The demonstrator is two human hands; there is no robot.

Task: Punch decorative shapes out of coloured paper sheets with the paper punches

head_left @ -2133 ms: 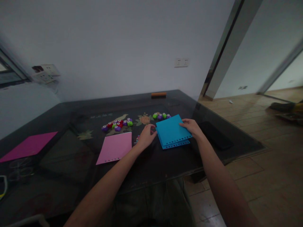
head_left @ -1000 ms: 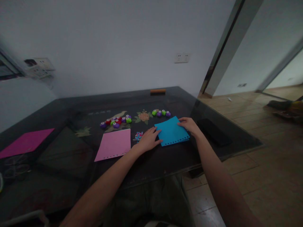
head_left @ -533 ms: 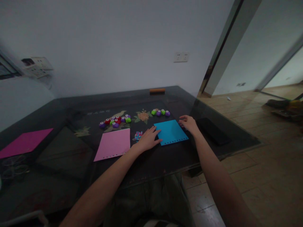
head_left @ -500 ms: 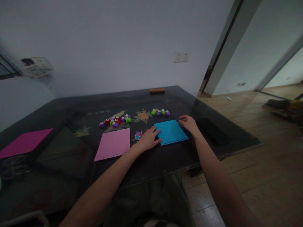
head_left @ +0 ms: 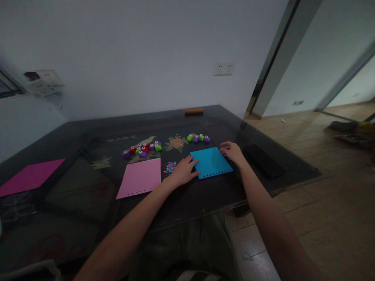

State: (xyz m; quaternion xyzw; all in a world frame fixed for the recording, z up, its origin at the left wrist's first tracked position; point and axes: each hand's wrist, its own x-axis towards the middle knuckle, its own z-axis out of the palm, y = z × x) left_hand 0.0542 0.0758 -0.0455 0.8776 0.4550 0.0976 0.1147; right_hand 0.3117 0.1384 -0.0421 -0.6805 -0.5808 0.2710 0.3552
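A stack of blue punched paper sheets (head_left: 211, 162) lies flat on the dark glass table (head_left: 181, 203). My left hand (head_left: 183, 171) rests open on the table with its fingertips on the stack's left edge. My right hand (head_left: 232, 151) is open at the stack's far right corner, its fingertips touching the edge. A light pink punched sheet (head_left: 141, 177) lies to the left of my left hand. Between the pink sheet and the blue stack sits a small pile of coloured bits (head_left: 170, 167).
Several small craft punches in purple, red and green (head_left: 143, 149) sit behind the pink sheet, and a smaller group (head_left: 198, 138) lies behind the blue stack. A magenta sheet (head_left: 31, 176) lies far left. An orange block (head_left: 194, 111) is at the table's far edge. A black flat object (head_left: 263, 160) lies right.
The raised top blue sheet came down flat onto the stack. My right hand let go of it and now rests at the far right corner. My left hand barely moved.
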